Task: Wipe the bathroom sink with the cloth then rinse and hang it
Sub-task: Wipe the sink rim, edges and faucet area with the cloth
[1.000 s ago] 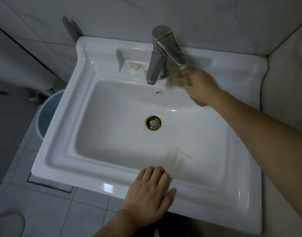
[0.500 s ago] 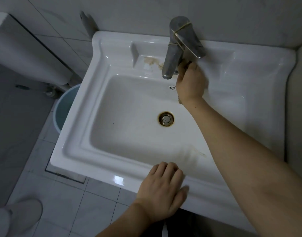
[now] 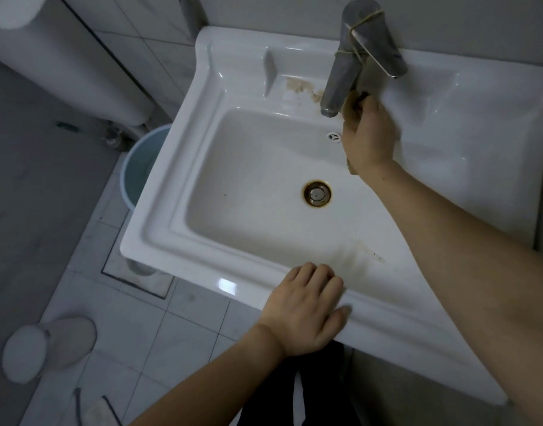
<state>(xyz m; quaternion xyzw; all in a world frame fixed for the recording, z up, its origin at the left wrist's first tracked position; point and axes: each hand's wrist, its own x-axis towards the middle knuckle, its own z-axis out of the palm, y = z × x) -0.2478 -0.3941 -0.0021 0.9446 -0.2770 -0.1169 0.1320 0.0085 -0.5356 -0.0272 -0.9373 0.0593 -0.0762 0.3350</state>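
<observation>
Your right hand's (image 3: 368,133) fingers (image 3: 353,109) are curled tight at the foot of the faucet (image 3: 344,63), just beside its spout, on the back ledge of the sink (image 3: 159,241). They're bunched round the cloth (image 3: 352,168), which is almost wholly hidden in your palm. Only a tan scrap shows under the heel of the hand, over the back wall of the basin. Whether the cloth touches the faucet base, you cannot tell from here.

A brown stain (image 3: 301,86) lies on the ledge left of the faucet, and the rust-ringed drain (image 3: 317,193) sits nearer you than the hand.

Your left hand (image 3: 307,305) rests flat on the sink's front edge, fingers pressed together, thumb out to the right.

A blue bucket (image 3: 141,167) stands under the sink's left edge.
</observation>
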